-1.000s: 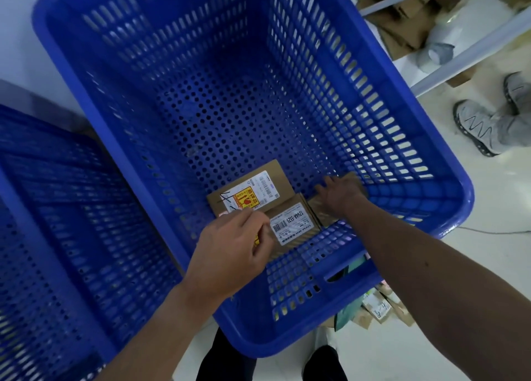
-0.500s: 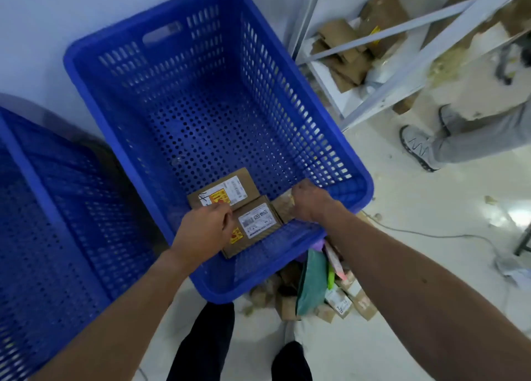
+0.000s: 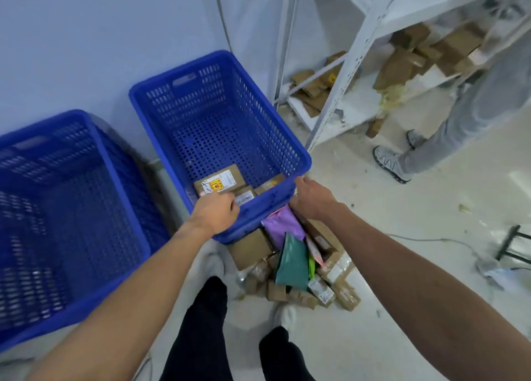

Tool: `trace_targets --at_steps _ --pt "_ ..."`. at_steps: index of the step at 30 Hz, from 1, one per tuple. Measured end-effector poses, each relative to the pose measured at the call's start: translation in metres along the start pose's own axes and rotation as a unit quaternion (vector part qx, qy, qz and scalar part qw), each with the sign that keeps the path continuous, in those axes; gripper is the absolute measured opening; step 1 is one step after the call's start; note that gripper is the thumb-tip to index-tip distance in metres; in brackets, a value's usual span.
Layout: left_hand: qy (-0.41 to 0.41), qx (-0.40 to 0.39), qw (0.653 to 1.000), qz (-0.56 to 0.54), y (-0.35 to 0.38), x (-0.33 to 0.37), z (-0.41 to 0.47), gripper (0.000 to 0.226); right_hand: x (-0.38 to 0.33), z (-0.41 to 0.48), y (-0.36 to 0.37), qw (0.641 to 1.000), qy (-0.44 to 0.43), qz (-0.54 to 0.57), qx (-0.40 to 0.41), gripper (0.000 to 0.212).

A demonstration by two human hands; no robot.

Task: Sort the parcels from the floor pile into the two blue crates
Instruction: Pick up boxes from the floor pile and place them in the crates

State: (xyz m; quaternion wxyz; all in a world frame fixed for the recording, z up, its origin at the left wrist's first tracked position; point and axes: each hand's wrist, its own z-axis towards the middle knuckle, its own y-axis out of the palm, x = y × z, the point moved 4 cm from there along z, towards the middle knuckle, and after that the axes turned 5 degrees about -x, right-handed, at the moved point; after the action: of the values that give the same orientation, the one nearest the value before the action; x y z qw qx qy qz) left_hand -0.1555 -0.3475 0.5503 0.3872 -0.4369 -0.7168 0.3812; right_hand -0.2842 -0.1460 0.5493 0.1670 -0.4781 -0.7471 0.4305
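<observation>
Two blue perforated crates stand against the wall. The left crate [image 3: 119, 185] looks empty. In the right crate [image 3: 306, 158] three cardboard parcels lie at the near end: one with a yellow sticker [image 3: 218, 181], one with a white label [image 3: 245, 198], and one by the right corner [image 3: 270, 184]. My left hand [image 3: 215, 212] hovers over that crate's near rim, fingers curled, holding nothing. My right hand [image 3: 311, 196] is at the near right corner, outside the rim, with nothing in it. The floor pile [image 3: 293, 263] lies just below, with a green mailer, a purple mailer [image 3: 283, 225] and brown boxes.
A white metal shelf [image 3: 339, 99] with loose cardboard parcels stands to the right of the crates. Another person's grey-trousered legs and sneakers [image 3: 390, 162] are beside it. My own black-trousered legs [image 3: 207, 323] are below. A cable and a black stand [image 3: 511, 245] lie at the far right.
Both hands have come up out of the right crate, leaving the parcels on its floor. The camera has pulled back and up, bringing the floor pile and shelf into view.
</observation>
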Motion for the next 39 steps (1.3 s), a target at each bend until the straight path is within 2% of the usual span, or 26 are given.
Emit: trace_targets --at_steps 4,11,13,16,21,27,34,39 --pt "-0.016 -0.001 1.0 -0.023 0.019 0.026 -0.047 0.027 0.011 -0.049 0.036 0.998 0.01 -0.02 -0.05 0.064" --pt "-0.005 -0.057 0.997 -0.06 0.079 0.04 -0.107 0.024 0.018 -0.114 0.113 0.994 0.053 0.047 -0.087 0.054" --pt "-0.004 -0.074 0.995 -0.067 0.101 0.037 -0.121 0.024 0.02 -0.125 0.143 0.991 0.062 0.044 -0.106 0.06" --pt "-0.01 -0.117 0.988 -0.101 0.149 0.016 -0.14 0.019 0.016 -0.142 0.199 0.986 0.09 0.058 -0.126 0.057" --pt "-0.006 -0.196 0.972 -0.126 0.228 -0.013 -0.171 0.024 0.006 -0.16 0.287 0.98 0.111 0.057 -0.156 0.054" --pt "-0.053 -0.222 0.964 -0.138 0.309 -0.034 -0.188 0.022 0.007 -0.152 0.37 0.966 0.132 0.081 -0.205 0.059" --pt "-0.1 -0.235 0.957 -0.141 0.419 -0.036 -0.177 0.021 0.024 -0.097 0.472 0.955 0.144 0.128 -0.227 0.062" --pt "-0.117 -0.226 0.954 -0.159 0.513 -0.033 -0.146 0.034 0.047 -0.047 0.555 0.955 0.16 0.134 -0.212 0.072"
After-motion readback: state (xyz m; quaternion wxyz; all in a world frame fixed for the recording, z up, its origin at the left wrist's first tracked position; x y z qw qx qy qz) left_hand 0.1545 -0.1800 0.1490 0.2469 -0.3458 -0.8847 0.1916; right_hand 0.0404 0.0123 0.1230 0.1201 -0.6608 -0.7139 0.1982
